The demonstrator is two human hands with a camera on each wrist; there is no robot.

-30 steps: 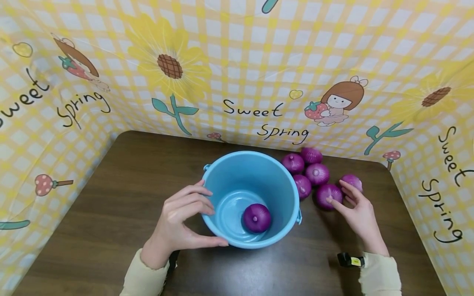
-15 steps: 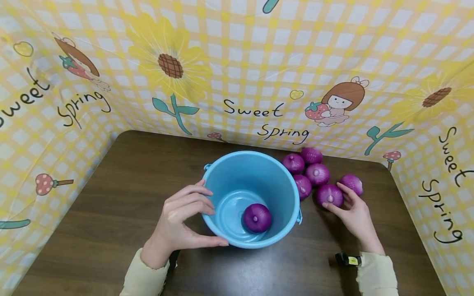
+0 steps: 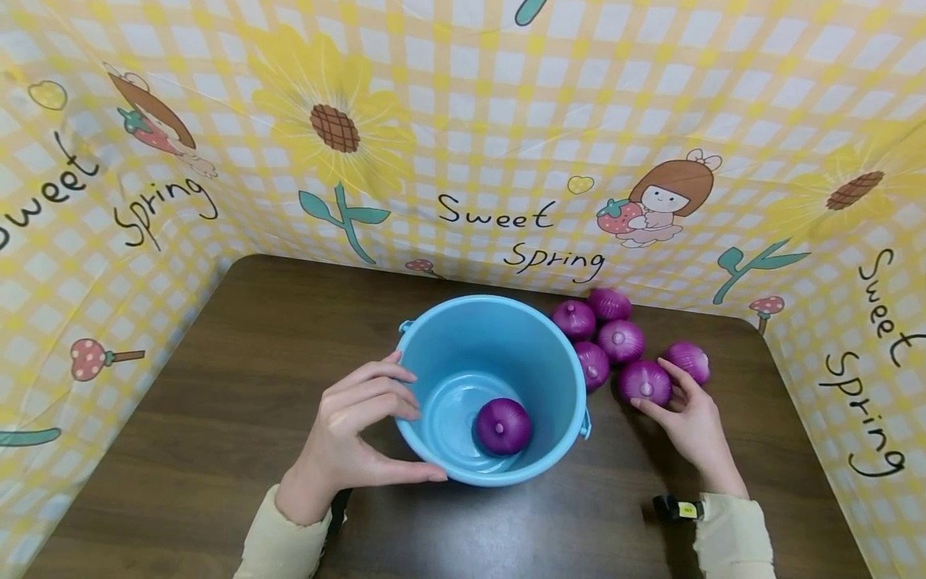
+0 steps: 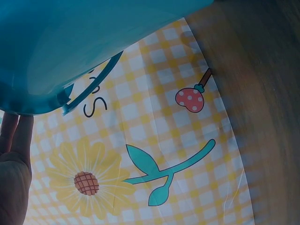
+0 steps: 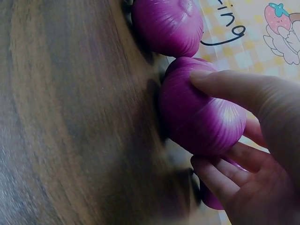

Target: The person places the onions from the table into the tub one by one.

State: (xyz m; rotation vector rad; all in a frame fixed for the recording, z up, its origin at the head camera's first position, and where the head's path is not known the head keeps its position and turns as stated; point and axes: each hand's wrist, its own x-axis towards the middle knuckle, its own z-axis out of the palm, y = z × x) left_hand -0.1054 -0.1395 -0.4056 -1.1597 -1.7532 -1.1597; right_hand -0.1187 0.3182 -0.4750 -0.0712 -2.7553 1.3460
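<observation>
Left hand (image 3: 358,430) grips blue bucket (image 3: 492,342) at its left side — likely steadying it; right hand (image 3: 693,420) pinches nearest right-side onion (image 3: 644,382) — far-side contact hard to judge.

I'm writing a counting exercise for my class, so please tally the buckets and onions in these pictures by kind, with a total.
Blue bucket: 1
Purple onions: 7 (1 inside the bucket, 6 outside it)
Total: 8

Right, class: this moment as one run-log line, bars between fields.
left hand: holds blue bucket by rim | right hand: grips purple onion | inside bucket: one onion | on table: five other onions
</observation>
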